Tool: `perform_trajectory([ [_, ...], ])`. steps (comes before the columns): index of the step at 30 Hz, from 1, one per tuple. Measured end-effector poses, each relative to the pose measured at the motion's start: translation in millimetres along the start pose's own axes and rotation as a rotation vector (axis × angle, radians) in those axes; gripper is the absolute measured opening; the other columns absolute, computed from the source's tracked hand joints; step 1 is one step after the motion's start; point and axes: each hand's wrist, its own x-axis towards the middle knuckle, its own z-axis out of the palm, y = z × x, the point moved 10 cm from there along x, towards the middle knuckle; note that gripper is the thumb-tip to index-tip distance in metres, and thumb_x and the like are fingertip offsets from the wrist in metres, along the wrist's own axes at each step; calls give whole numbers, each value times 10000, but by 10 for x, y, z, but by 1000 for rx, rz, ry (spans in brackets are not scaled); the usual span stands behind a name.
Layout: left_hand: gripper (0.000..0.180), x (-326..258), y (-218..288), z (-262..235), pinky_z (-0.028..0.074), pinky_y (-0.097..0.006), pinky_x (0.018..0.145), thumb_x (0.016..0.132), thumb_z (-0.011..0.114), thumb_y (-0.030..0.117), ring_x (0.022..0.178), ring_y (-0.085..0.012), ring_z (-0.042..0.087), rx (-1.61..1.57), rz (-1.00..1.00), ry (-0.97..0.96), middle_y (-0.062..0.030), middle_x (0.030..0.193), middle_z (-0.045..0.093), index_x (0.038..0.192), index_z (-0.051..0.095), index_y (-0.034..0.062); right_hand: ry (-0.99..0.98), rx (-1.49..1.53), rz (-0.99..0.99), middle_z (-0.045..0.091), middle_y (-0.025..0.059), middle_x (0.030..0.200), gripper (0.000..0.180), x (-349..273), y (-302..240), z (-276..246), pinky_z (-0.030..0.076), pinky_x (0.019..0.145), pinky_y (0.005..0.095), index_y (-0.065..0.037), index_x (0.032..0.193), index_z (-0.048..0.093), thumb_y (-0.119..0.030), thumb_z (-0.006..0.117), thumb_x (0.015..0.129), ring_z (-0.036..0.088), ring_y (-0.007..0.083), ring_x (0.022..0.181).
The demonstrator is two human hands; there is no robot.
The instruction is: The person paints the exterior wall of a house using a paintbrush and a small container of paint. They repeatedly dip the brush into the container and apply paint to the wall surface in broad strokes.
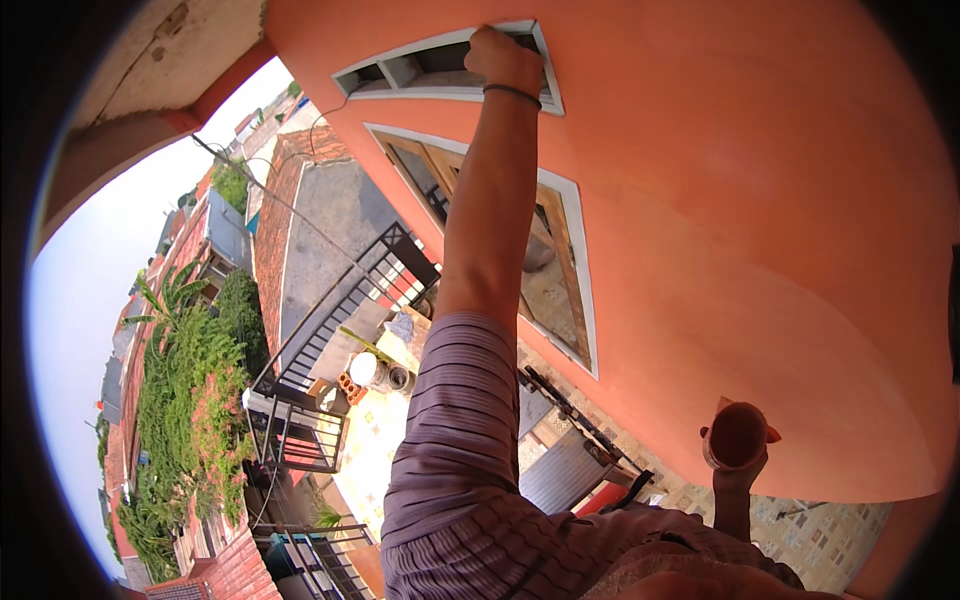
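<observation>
We have the reddish-brown cup (737, 436) at the lower right, in front of the orange wall (760, 230), its round mouth turned toward us so that we look into it. Our right hand (740, 478) is wrapped around it from below, holding it; small orange shapes stick out beside its rim, and we cannot tell what they are. Our left hand (497, 60) reaches high on the wall, at the right part of a narrow window (430, 68) with a pale frame, its fingers curled in; we cannot tell whether anything is pinched inside them. A dark band (512, 96) circles that wrist, and a striped purplish sleeve (455, 400) covers the upper arm. Below the narrow opening, partly behind our arm, a larger wooden-framed window (560, 270) sits within a pale surround. Farther down, a black railing (300, 350) edges a sunlit tiled floor (375, 450), where a white bucket (364, 369) stands near some hollow orange bricks (351, 388). Beyond the railing, at the left, are green trees (185, 400), tiled roofs and bright sky.
</observation>
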Motion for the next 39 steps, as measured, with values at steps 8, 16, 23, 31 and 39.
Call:
perform_trajectory([
  [8, 376, -169, -132, 65, 535, -450, 793, 1038, 623, 250, 1008, -235, 634, -123, -87, -110, -94, 1211, 655, 1253, 598, -57, 94, -43, 11, 698, 73, 1141, 217, 8, 32, -286, 615, 850, 347, -113, 1085, 586, -288, 461, 1114, 708, 186, 1025],
  [16, 330, 62, 60, -38, 548, -460, 771, 1015, 658, 192, 969, -265, 651, -101, -42, -35, -109, 1169, 646, 1223, 602, -59, 100, -1, -26, 706, 60, 1118, 240, 35, -19, -182, 607, 893, 367, -129, 1066, 599, -339, 495, 1120, 697, 175, 1050],
  [23, 273, -74, 33, -88, 559, -461, 743, 1018, 659, 163, 958, -277, 644, 33, -116, -42, -124, 1133, 622, 1179, 609, -52, -95, 174, 18, 722, 96, 1159, 225, 3, -52, 62, 606, 900, 367, -129, 1022, 597, -297, 483, 1120, 706, 202, 1043],
  [31, 188, -816, 128, -548, 474, -309, 584, 1082, 598, 195, 670, -157, 582, 255, -120, -306, -16, 770, 577, 978, 634, 42, -96, 183, 10, 681, 103, 1088, 234, -4, -59, 262, 603, 882, 385, -143, 947, 540, -286, 461, 1114, 692, 223, 1021],
  [39, 434, -3787, -502, -1561, 556, -330, 806, 943, 830, 224, 1004, -181, 659, 825, -908, -1109, -66, 1072, 636, 1255, 593, 37, -26, 265, 39, 652, 77, 1076, 196, -66, -169, 480, 601, 884, 399, -124, 965, 530, -254, 481, 1103, 685, 212, 1005],
])
